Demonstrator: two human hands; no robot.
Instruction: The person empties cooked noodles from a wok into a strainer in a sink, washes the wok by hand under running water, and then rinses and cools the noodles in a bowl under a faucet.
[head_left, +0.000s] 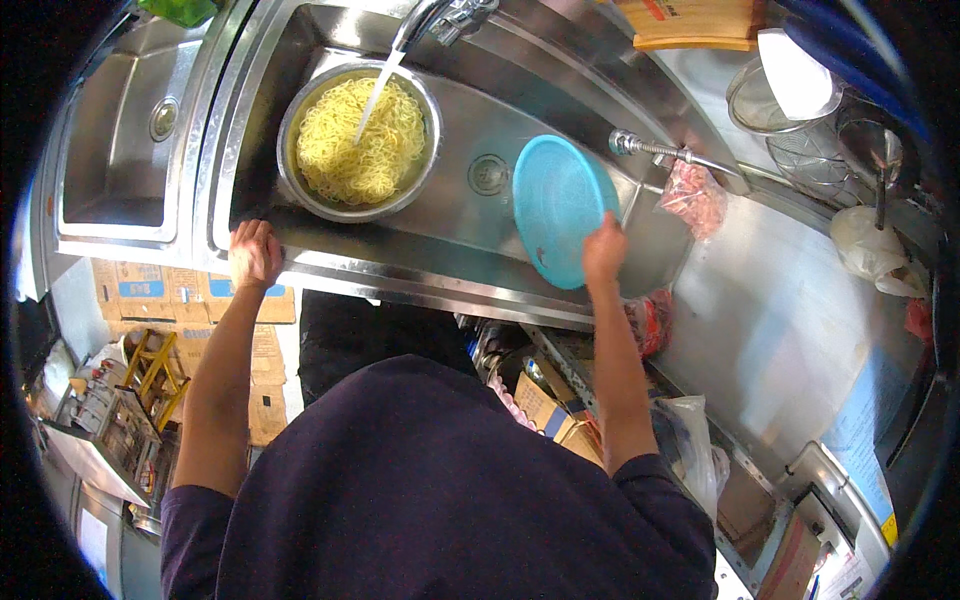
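My right hand (604, 247) grips the rim of a turquoise plastic basin (559, 202), tilted over the right part of a stainless steel sink (450, 124). My left hand (256, 253) rests on the sink's front edge, its fingers curled over it; it holds no loose object. In the sink's left part stands a metal bowl (433, 161) full of yellow noodles (360, 146). Water runs from a chrome faucet (420, 26) onto the noodles. The sink drain (489, 174) lies between the bowl and the basin.
A second sink basin (97, 150) is at the left. Right of the sink, a flexible spout (645, 142) and a plastic bag of pinkish food (694, 196) sit by a steel counter (757, 300). Wire strainers (810, 157) are at the upper right. Flattened cardboard (195, 300) covers floor behind my left arm.
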